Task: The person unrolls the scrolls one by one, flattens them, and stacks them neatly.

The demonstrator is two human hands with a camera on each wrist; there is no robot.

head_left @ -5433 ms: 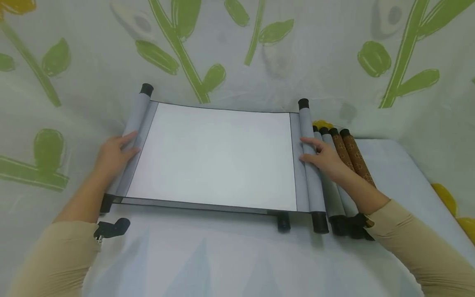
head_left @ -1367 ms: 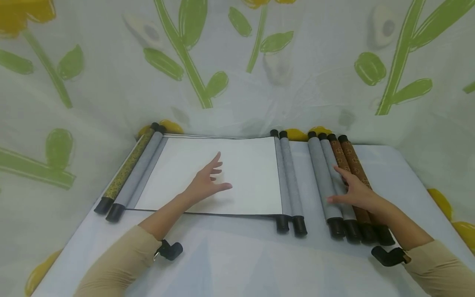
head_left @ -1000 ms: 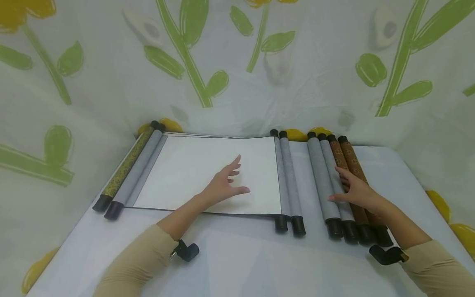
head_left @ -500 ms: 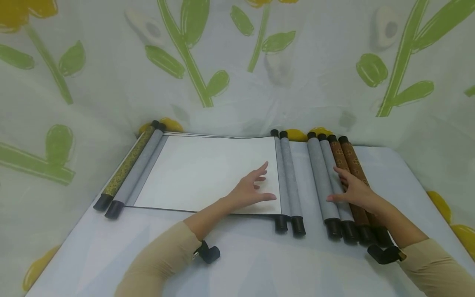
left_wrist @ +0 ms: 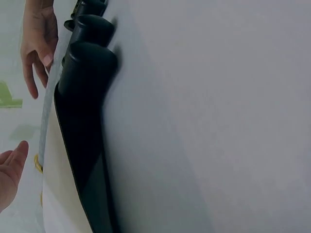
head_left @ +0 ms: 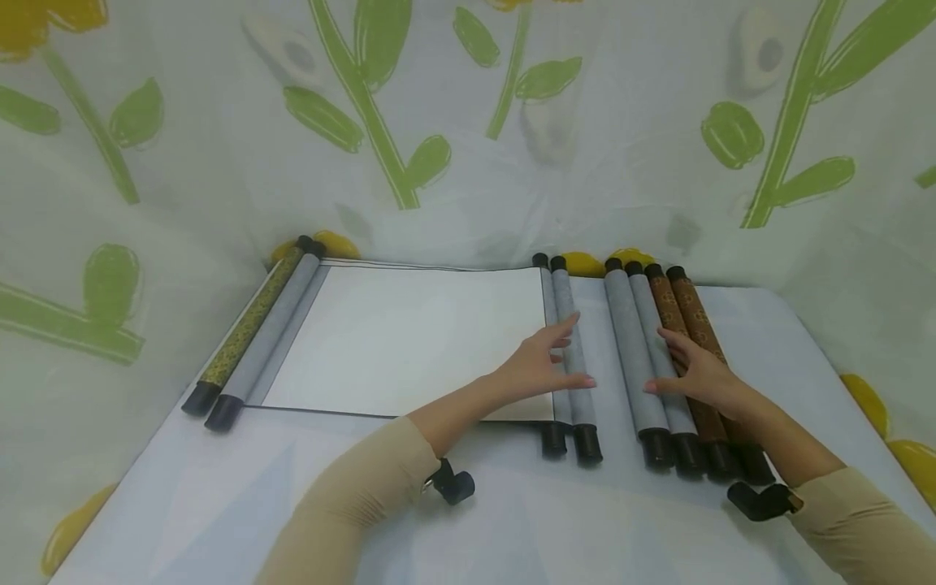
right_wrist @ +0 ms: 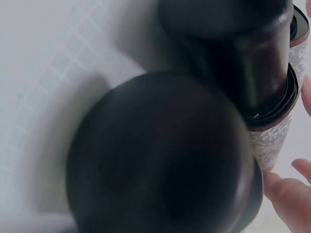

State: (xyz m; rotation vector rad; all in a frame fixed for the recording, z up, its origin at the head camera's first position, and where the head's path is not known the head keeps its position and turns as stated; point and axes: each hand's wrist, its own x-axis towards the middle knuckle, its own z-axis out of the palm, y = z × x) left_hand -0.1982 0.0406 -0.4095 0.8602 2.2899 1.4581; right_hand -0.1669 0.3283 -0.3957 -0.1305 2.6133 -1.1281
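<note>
White tabletop (head_left: 585,520) bears unrolled scroll (head_left: 409,341); left hand (head_left: 535,367) at its 3 o'clock, right hand (head_left: 700,377) over grey rolls (head_left: 634,353), both loosely spread.

WALL: pale, lightly creased covering (head_left: 643,106) behind and at both sides | PRINT: green stems (head_left: 366,122) with leaves (head_left: 322,118), a yellow flower (head_left: 73,12) upper left, faint avocado-like shapes (head_left: 763,53) | FURNITURE: white tabletop (head_left: 768,349), pale blue pointed patterning (head_left: 249,512) toward the front | LIGHT: soft, dim, shadows faint

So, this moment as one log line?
left hand: over right end of unrolled white scroll | right hand: over gray rolls and brown rolls | contact: unclear
</note>
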